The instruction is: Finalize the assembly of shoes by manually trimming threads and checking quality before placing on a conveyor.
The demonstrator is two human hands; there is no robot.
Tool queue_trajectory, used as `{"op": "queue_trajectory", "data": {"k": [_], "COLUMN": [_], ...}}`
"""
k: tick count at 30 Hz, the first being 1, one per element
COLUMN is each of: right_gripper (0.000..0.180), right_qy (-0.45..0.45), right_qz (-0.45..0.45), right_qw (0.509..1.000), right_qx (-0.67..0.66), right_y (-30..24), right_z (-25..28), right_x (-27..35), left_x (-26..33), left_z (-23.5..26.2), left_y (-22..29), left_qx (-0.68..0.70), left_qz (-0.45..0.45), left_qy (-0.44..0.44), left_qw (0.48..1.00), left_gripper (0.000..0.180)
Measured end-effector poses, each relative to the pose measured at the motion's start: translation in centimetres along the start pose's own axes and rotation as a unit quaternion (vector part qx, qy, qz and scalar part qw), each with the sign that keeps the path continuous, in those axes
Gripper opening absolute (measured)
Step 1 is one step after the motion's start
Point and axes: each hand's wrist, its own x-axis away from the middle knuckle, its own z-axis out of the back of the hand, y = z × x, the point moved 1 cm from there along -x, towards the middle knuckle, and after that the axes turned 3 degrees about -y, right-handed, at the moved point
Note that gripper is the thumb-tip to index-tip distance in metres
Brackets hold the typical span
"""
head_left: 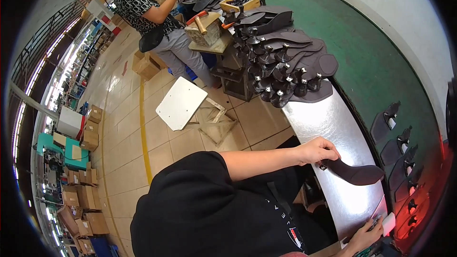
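Observation:
My left hand [318,151] pinches one end of a dark shoe sole [356,173] above a shiny metal work surface [312,116]. The sole curves away to the right, its broad end outermost. A small glossy part shows under my fingers. At the lower right my right hand [365,236] has its fingers curled beside a white block-like piece [389,224]. Something small and greyish shows at those fingers, too little to name. Past the left hand lies a large pile of dark soles with glossy black heels [285,62].
Several soles [397,150] lie in a row along the green belt [366,62], the nearest in red light. A white-topped stool [182,103] stands on the tiled floor. Beyond are a mallet [200,25], a wooden box of small dark parts [239,2] and a standing co-worker [152,14].

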Motion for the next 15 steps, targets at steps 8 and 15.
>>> {"op": "queue_trajectory", "data": {"k": [8, 15], "right_gripper": [0.028, 0.02], "right_qy": [-0.064, -0.011], "right_qz": [0.031, 0.093], "right_qw": [0.996, 0.987], "right_qx": [0.062, -0.13], "right_y": [-1.6, -3.3], "right_z": [0.3, -0.9], "right_x": [0.9, 2.3], "left_x": [-0.1, 0.1], "left_z": [0.1, -0.5], "left_y": [-0.2, -0.2], "left_qx": [0.105, 0.288], "left_qz": [-0.012, 0.077], "left_qy": [0.026, 0.046], "left_qw": [0.994, 0.953], "left_gripper": [0.011, 0.018]}}
